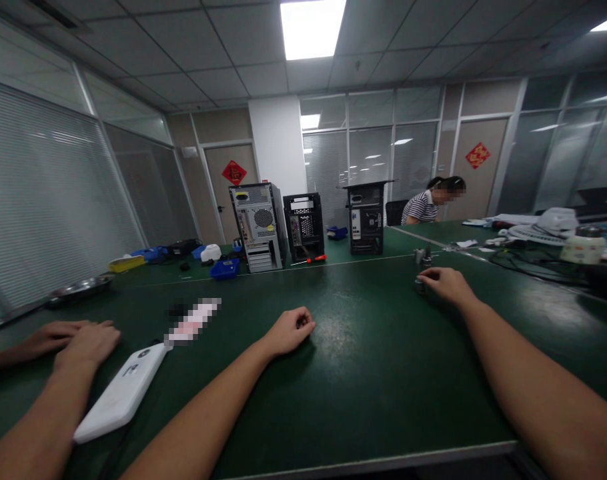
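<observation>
My left hand (289, 330) rests on the green table (363, 373) near its middle, curled into a loose fist with nothing showing in it. Farther right, my right hand (446, 283) lies palm down, its fingertips closed on a small dark metal part (420, 286) that stands on the table. A second small metal part (424, 255) stands just behind it, apart from my fingers.
Another person's two hands (78, 340) lie on the table at the left, beside a white flat device (123, 395). Three computer cases (257, 227) stand at the back with blue bins (224, 268), a red screwdriver (313, 259) and a metal tray (81, 288). A seated person (428, 203) works beyond.
</observation>
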A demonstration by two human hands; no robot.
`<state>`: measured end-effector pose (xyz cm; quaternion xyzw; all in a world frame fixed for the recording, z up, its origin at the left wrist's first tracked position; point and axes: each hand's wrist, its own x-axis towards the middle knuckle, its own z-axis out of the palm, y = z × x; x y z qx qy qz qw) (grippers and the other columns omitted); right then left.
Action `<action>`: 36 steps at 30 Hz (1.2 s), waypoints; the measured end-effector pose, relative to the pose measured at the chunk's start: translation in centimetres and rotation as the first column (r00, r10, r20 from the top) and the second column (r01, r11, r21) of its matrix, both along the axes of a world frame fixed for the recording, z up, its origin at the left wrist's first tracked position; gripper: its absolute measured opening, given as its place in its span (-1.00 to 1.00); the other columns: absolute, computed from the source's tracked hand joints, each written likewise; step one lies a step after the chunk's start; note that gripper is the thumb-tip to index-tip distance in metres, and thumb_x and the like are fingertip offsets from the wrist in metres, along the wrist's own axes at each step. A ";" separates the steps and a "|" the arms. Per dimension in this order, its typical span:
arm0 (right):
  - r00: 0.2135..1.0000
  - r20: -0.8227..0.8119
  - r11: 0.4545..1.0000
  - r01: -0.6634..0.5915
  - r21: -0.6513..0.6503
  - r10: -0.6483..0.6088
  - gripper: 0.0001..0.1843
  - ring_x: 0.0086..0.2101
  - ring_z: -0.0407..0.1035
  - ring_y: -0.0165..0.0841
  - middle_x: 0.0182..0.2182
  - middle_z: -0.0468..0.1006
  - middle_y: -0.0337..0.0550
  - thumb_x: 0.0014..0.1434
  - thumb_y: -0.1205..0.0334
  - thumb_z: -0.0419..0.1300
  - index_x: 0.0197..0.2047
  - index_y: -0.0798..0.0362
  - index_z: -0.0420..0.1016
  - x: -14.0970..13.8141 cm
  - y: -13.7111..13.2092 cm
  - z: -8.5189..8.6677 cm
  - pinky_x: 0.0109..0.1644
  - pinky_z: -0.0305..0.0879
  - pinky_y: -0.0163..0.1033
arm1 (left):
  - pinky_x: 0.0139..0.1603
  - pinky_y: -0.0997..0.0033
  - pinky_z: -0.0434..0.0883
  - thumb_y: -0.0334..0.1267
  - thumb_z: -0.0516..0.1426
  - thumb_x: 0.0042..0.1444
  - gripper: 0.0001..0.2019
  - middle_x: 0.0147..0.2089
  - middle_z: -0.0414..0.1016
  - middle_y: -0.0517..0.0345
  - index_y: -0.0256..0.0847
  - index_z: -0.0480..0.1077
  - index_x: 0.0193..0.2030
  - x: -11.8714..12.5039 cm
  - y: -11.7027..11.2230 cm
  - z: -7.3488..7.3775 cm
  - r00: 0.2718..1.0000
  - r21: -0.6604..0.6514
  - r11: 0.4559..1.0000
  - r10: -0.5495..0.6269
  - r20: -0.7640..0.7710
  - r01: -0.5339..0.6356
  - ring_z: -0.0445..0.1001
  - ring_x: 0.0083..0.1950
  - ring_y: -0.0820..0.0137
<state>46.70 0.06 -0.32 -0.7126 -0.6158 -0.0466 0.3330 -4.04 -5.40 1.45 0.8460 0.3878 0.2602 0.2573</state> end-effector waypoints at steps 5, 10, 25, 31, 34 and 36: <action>0.999 -0.013 0.999 0.030 0.039 -0.029 -0.65 -0.15 0.50 -0.15 -0.16 0.67 -0.12 0.16 -0.04 0.21 -0.11 -0.05 0.67 -0.2 0.7 -0.7 -0.08 0.33 -0.13 | -0.29 0.44 0.28 -0.10 0.12 0.20 -0.76 -0.33 0.42 0.16 -0.27 0.41 -0.26 0.0 0.2 -0.1 1.000 0.009 1.000 -0.002 -0.013 0.002 0.36 -0.31 0.39; 0.998 -0.054 0.999 0.041 -0.027 -0.042 -0.64 -0.24 0.49 -0.19 -0.21 0.66 -0.07 0.18 -0.05 0.18 -0.14 0.00 0.62 -0.6 0.8 -1.3 -0.17 0.31 -0.16 | -0.29 0.44 0.28 -0.10 0.12 0.20 -0.76 -0.33 0.42 0.16 -0.26 0.41 -0.26 0.1 0.2 -0.1 1.000 0.001 1.000 -0.001 -0.006 0.001 0.36 -0.31 0.39; 0.999 0.020 0.999 0.037 0.002 -0.037 -0.66 -0.26 0.47 -0.20 -0.23 0.62 -0.01 0.27 -0.04 0.10 -0.13 0.03 0.52 -1.4 1.4 -1.4 -0.22 0.27 -0.18 | -0.27 0.45 0.28 -0.11 0.11 0.21 -0.77 -0.31 0.43 0.16 -0.25 0.42 -0.27 0.0 0.3 -0.2 1.000 0.012 1.000 -0.003 -0.018 0.003 0.37 -0.29 0.39; 0.999 0.041 0.997 0.027 0.070 -0.030 -0.68 -0.17 0.47 -0.17 -0.10 0.61 0.00 0.24 0.04 0.14 -0.09 0.03 0.59 -1.6 1.7 -1.1 -0.10 0.29 -0.15 | -0.29 0.45 0.27 -0.09 0.11 0.21 -0.75 -0.32 0.42 0.16 -0.26 0.41 -0.26 0.0 0.1 0.0 1.000 -0.002 1.000 -0.004 -0.021 0.004 0.36 -0.30 0.39; 1.000 0.019 1.000 0.006 0.027 -0.007 -0.68 -0.16 0.47 -0.17 -0.13 0.62 -0.01 0.24 0.04 0.14 -0.11 0.03 0.61 -1.8 1.7 -1.5 -0.08 0.30 -0.14 | -0.29 0.44 0.28 -0.08 0.10 0.20 -0.75 -0.33 0.42 0.15 -0.25 0.41 -0.27 0.2 -0.1 0.2 0.999 -0.001 1.000 0.006 -0.034 -0.006 0.36 -0.30 0.38; 1.000 0.000 0.999 0.029 0.016 -0.029 -0.66 -0.18 0.48 -0.16 -0.16 0.63 -0.01 0.23 0.00 0.15 -0.12 0.02 0.61 -1.9 1.7 -1.6 -0.10 0.30 -0.14 | -0.28 0.44 0.28 -0.08 0.10 0.20 -0.75 -0.32 0.43 0.15 -0.25 0.41 -0.26 0.2 -0.2 0.3 0.999 -0.004 1.000 0.009 -0.038 -0.010 0.36 -0.30 0.38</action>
